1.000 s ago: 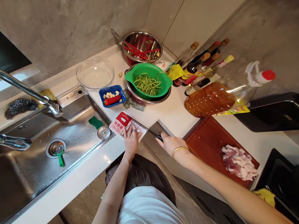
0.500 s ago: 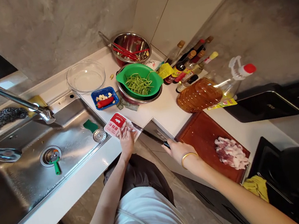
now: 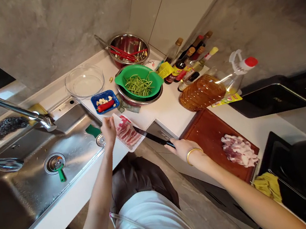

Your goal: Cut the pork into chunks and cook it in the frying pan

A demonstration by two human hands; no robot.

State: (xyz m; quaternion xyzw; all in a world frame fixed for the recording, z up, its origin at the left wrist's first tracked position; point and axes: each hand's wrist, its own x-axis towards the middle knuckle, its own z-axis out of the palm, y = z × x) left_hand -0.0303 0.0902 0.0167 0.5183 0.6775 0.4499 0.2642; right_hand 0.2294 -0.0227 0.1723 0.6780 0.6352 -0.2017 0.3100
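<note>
My left hand (image 3: 109,131) is closed in a pinch at the left edge of a white tray of sliced meat (image 3: 128,132), on what looks like its plastic wrap. Crumpled red print from the label shows at the tray's far end, and the meat strips lie in plain sight. A black-handled kitchen knife (image 3: 154,138) is in my right hand (image 3: 181,149), its dark blade pointing left with the tip at the tray's right side. Beside my right forearm, a brown cutting board (image 3: 204,137) bears a pile of cut meat (image 3: 239,150).
Left is a steel sink (image 3: 72,144) with a tap (image 3: 20,102). Behind the tray stand a blue tray (image 3: 93,101) of garlic and red chilli, a green colander (image 3: 121,79) with green beans, and a glass bowl (image 3: 84,81). An oil jug (image 3: 202,92) and several bottles stand right.
My left hand has lifted off the label and moved left, toward the sink. The label no longer covers the tray and the meat strips show. My right hand keeps the knife nearly still.
</note>
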